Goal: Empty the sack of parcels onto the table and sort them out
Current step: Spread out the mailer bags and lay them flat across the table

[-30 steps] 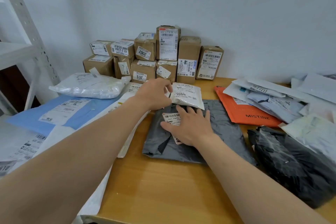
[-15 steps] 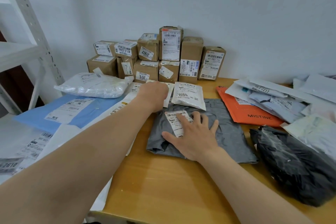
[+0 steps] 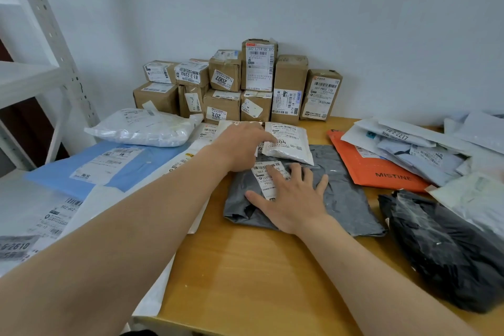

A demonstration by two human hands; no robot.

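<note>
A flat grey mailer bag (image 3: 338, 194) with a white label lies on the wooden table (image 3: 261, 275). My right hand (image 3: 291, 199) presses flat on it, fingers spread, index finger on the label. A small white padded parcel (image 3: 289, 144) rests on the grey bag's far edge. My left hand (image 3: 240, 144) reaches across, its straight fingers touching that parcel's left edge. Several brown cardboard boxes (image 3: 289, 90) are stacked against the wall behind.
A white plastic parcel (image 3: 141, 128), a blue mailer (image 3: 90, 169) and white mailers (image 3: 41, 213) lie at the left. At the right are an orange MISTINE envelope (image 3: 381, 174), a heap of pale mailers (image 3: 425, 150) and a black bag (image 3: 450, 254). A metal shelf frame (image 3: 54, 43) stands far left.
My left hand set the small white parcel down on the grey bag, drew back, and now touches it again. My right hand slid toward me, uncovering the grey bag's label.
</note>
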